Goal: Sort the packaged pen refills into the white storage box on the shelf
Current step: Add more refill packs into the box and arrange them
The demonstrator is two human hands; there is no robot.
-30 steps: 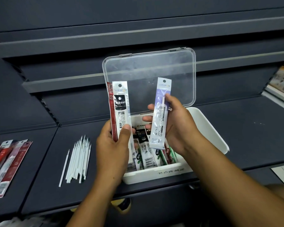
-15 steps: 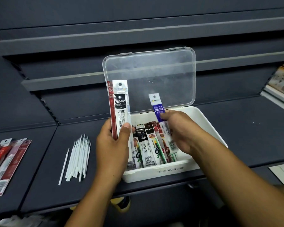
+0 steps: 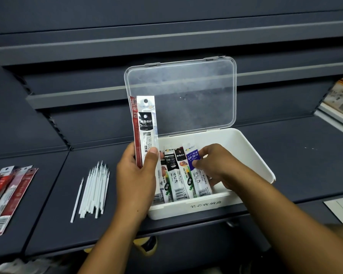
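Note:
The white storage box stands on the dark shelf with its clear lid tipped up behind it. Several refill packs lie side by side in its left half. My left hand holds two packs upright at the box's left edge, a black-and-white refill pack in front of a red one. My right hand reaches into the box, its thumb and fingers pinched on a blue-labelled refill pack that lies at the right end of the row.
A bundle of loose white refill tubes lies on the shelf left of the box. Red packs are fanned out at the far left edge. Printed goods sit on the shelf at the far right. Shelf rails run behind the lid.
My right hand lowered its pack from upright in front of the lid into the box, and a blue-labelled pack now lies at the row's right end. My left hand has kept still.

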